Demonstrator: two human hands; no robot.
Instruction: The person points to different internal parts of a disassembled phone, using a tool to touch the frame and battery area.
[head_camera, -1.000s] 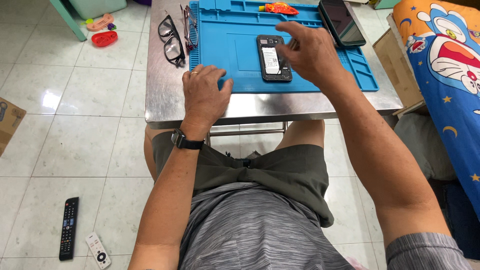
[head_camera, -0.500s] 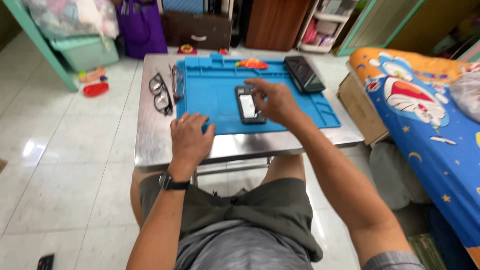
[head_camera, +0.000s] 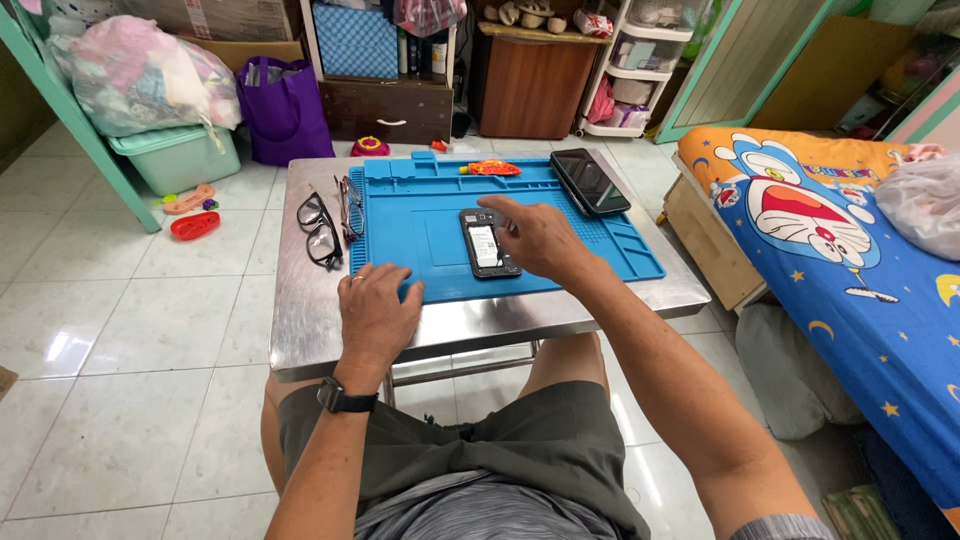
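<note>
A small phone with its back cover off (head_camera: 486, 243) lies on a blue work mat (head_camera: 420, 225) on a steel table (head_camera: 300, 300). My right hand (head_camera: 540, 238) rests against the phone's right edge, with fingers on it. My left hand (head_camera: 377, 306) lies flat, palm down, on the mat's near left corner and holds nothing. A black watch sits on that wrist. A second, larger black phone (head_camera: 590, 181) lies screen up at the mat's far right corner.
Black glasses (head_camera: 320, 228) and a thin tool lie left of the mat. An orange tool (head_camera: 493, 168) is at the mat's far edge. A bed with a cartoon blanket (head_camera: 850, 260) stands to the right. A purple bag (head_camera: 283, 108), tub and cabinets stand behind.
The camera has tilted up, so the table looks farther off and the room behind has come into view. Both hands stay where they were on the mat and the phone.
</note>
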